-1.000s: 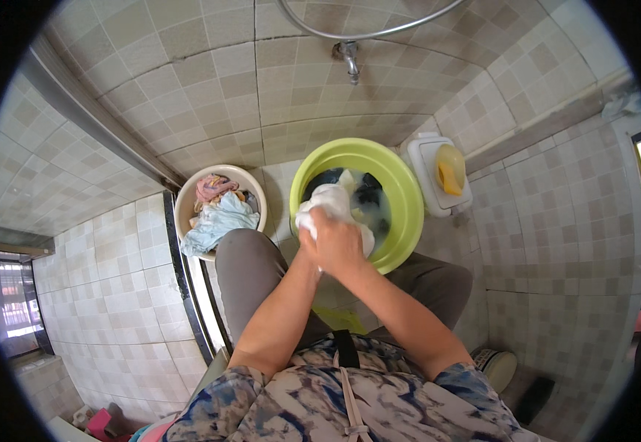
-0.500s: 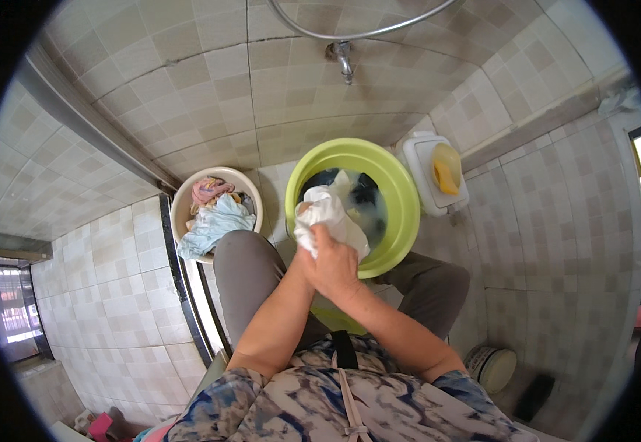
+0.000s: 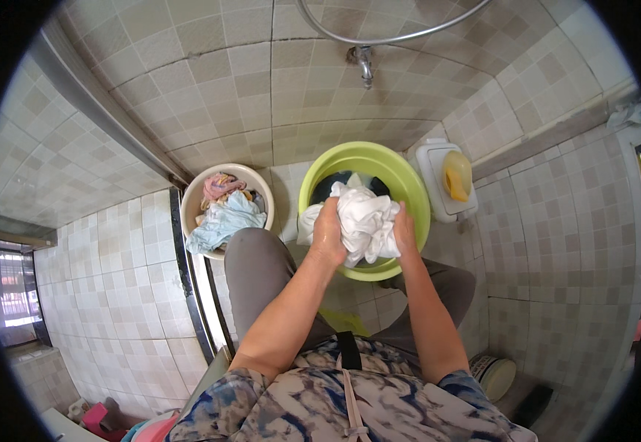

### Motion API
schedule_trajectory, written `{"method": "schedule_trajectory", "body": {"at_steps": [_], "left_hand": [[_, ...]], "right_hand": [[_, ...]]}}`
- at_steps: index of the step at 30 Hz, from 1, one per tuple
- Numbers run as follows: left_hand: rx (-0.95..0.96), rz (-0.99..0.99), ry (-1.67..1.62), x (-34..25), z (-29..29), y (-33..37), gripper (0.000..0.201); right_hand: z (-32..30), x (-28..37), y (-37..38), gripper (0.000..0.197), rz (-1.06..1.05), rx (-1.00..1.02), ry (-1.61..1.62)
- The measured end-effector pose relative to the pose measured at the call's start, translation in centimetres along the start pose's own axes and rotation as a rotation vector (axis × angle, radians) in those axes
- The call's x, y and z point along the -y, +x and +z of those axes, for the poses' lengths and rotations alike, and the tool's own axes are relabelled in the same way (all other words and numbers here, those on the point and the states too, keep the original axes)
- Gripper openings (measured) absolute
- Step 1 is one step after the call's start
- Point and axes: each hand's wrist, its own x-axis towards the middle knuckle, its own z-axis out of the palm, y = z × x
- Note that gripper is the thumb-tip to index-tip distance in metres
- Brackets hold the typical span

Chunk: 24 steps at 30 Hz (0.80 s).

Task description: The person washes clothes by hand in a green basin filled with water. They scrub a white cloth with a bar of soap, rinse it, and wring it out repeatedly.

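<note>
1. Head view, where the cloth lies: the white cloth (image 3: 367, 221) is between the two hands, above the near part of the green basin (image 3: 419, 195). The left hand (image 3: 328, 232) is against its left side, the right hand (image 3: 406, 232) against its right side, so neither is plainly nearer.
2. Head view, long axis: the cloth is a loose, crumpled bundle with no firm axis. It spreads somewhat more from side to side than from near to far, and a flap reaches out past the left hand over the basin's left rim. Whether that flap touches the rim, I cannot tell.
3. Head view, grip: both hands grasp the cloth, parted by about the width of the main bundle, with the folds bulging up between them. The left thumb side lies along the cloth; most fingers of both hands are hidden, so how tightly they press cannot be told.
4. Head view, below the grip: dark clothes (image 3: 381, 186) sit in the green basin beyond the bundle. Whether the underside of the cloth meets them is hidden.
5. Head view, around: the beige basin (image 3: 189, 212), holding a blue cloth (image 3: 228, 221) and a pink cloth (image 3: 222, 186), stands to the left, apart from the hands. The tap (image 3: 365, 68) is on the wall beyond the green basin.
</note>
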Motion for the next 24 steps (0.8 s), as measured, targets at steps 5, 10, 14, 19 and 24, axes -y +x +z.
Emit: {"method": "schedule_trajectory", "body": {"at_steps": [5,10,14,19,24], "left_hand": [[0.001,0.113,0.174,0.2,-0.4,0.4,0.033],[0.105,0.256,0.445,1.2,0.7,0.0,0.029],[0.156,0.267,0.578,2.4,-0.1,0.4,0.031],[0.497,0.719,1.357,5.0,-1.1,-1.1,0.018],[0.324,0.367,1.271,5.2,-1.3,-0.8,0.013]], "right_hand": [[-2.7,2.8,-4.1,0.048,0.237,0.139,0.090],[-4.2,3.0,-5.1,0.051,0.244,0.201,0.054],[-3.3,5.9,-6.5,0.062,0.589,0.210,0.438],[-1.9,4.3,-5.3,0.058,0.353,0.266,0.910],[-2.9,1.5,-1.3,0.043,0.317,0.013,1.038]]}}
